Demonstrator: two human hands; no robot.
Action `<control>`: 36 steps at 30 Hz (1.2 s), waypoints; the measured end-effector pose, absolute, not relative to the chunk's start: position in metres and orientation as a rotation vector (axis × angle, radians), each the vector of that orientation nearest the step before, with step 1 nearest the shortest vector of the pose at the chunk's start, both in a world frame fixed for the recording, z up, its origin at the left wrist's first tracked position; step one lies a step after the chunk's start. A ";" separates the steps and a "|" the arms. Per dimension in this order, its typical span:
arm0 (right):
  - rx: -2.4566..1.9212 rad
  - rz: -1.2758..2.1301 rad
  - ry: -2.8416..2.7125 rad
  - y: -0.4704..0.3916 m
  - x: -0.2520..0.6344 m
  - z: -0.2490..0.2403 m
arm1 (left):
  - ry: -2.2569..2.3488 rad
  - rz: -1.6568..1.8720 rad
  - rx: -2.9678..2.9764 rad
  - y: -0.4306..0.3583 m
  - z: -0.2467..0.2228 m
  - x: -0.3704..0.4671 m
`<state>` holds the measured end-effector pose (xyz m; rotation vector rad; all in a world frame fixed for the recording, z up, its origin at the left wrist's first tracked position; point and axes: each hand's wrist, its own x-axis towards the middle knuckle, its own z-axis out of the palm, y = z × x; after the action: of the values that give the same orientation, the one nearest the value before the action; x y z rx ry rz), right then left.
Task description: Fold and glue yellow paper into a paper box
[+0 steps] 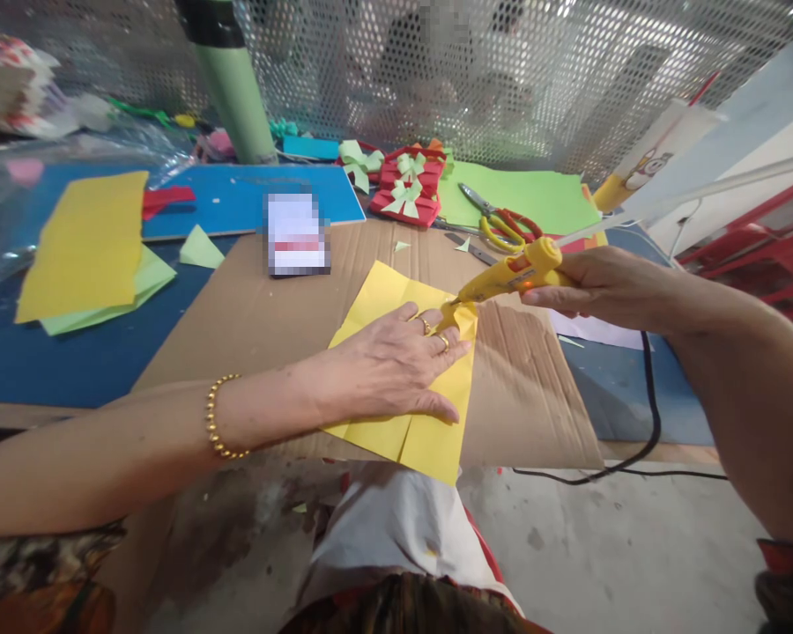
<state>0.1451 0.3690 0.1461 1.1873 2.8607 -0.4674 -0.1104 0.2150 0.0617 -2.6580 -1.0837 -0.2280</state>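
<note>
A creased sheet of yellow paper (378, 295) lies on brown cardboard, its lower corner reaching past the cardboard's front edge. My left hand (396, 361) rests flat on the sheet with fingers stretched to the right. In my right hand (608, 286) is a yellow hot glue gun (512, 275), an orange light glowing on its side. The gun points left, and its nozzle is at the paper's upper right edge, close to my left fingertips. Whether the nozzle touches the paper I cannot tell.
Behind lie scissors (499, 224), green paper (522, 189), red pieces with pale green bows (406, 198) and a phone (297, 233). Yellow and green sheets (85, 246) are at the left. A tall green bottle (234, 97) stands at the back. A black cord (651, 396) hangs at the right.
</note>
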 end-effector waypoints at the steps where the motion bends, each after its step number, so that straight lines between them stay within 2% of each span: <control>1: 1.176 -0.471 2.848 0.370 0.145 0.146 | -1.087 -0.226 -2.658 0.215 0.062 -0.110; 36: 1.164 -0.439 2.836 0.365 0.140 0.151 | -1.096 -0.220 -2.677 0.215 0.062 -0.111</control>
<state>0.1396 0.3645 0.1508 1.1641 2.8362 -0.4390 -0.1106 0.2147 0.0621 -2.6771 -1.0957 -0.2196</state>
